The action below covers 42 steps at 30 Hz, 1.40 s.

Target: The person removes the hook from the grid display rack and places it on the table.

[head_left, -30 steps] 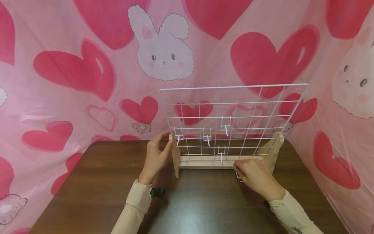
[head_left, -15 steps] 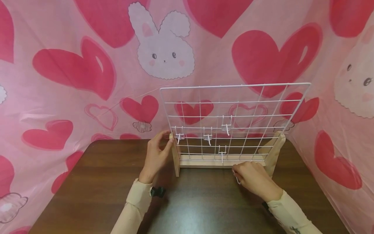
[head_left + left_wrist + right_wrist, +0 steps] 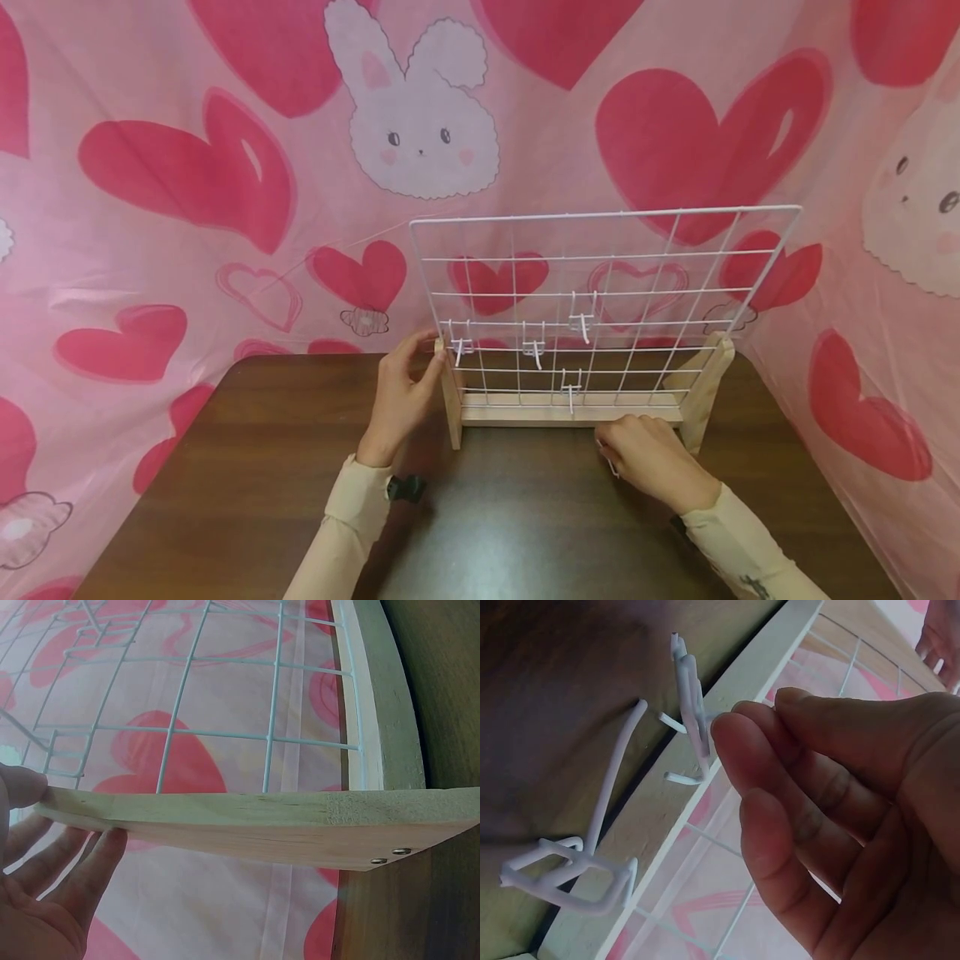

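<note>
A white wire grid panel (image 3: 615, 258) stands in a wooden base with two side pieces, several white wire hooks (image 3: 572, 392) hanging on its bars. My left hand (image 3: 401, 392) holds the top of the left wooden side piece (image 3: 225, 811), thumb on one face and fingers on the other. In front of the base's right half, low over the table, my right hand (image 3: 652, 458) pinches a white wire hook (image 3: 690, 705) at the fingertips; in the head view the hand mostly hides it. Another white hook (image 3: 570, 877) shows beneath that hand in the right wrist view.
The dark wood table (image 3: 510, 533) extends in front of and beside the rack. A pink cloth with hearts and a rabbit (image 3: 423, 117) hangs close behind. The right wooden side piece (image 3: 708, 392) stands just beyond the right hand.
My right hand has shifted slightly left, and less of the hook shows beneath it in the head view. My left hand keeps its hold on the side piece.
</note>
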Each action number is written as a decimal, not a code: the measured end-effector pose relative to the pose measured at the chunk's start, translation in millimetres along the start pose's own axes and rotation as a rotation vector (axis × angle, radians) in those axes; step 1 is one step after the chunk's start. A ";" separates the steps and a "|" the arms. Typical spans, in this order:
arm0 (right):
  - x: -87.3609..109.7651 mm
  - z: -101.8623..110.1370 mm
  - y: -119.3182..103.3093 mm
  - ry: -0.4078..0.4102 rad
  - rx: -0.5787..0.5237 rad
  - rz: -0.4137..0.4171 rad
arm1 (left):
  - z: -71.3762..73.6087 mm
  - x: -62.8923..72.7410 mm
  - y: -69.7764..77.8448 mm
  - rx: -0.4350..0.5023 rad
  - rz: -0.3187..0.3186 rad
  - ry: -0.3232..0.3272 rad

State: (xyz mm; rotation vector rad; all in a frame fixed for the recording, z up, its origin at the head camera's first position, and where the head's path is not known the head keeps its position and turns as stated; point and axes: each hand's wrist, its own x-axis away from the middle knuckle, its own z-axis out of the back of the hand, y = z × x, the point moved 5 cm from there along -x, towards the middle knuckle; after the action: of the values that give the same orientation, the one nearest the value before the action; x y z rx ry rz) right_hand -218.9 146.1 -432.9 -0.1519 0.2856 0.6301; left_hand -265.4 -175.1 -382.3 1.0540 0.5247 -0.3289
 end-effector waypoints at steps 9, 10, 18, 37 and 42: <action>-0.7 -3.7 0.3 -0.007 -0.001 -0.006 | 0.3 0.1 0.1 -0.010 -0.009 0.008; -0.8 -4.2 0.1 -0.007 0.000 -0.007 | 0.2 0.1 -0.1 -0.009 -0.007 0.008; -0.9 -6.2 -0.6 -0.015 -0.007 -0.031 | -0.2 -0.1 -0.2 -0.011 -0.020 0.013; 1.6 -19.4 -8.5 -0.088 0.021 -0.028 | -0.8 0.4 -1.5 0.004 -0.018 0.006; 2.3 -20.9 -10.1 -0.089 0.026 -0.034 | -0.3 -0.1 -0.1 0.001 -0.025 0.012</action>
State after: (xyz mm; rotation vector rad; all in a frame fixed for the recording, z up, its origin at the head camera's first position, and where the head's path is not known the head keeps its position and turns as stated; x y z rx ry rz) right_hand -215.6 134.7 -452.9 -0.1036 0.2045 0.5974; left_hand -265.7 -174.9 -382.5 1.0513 0.5492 -0.3448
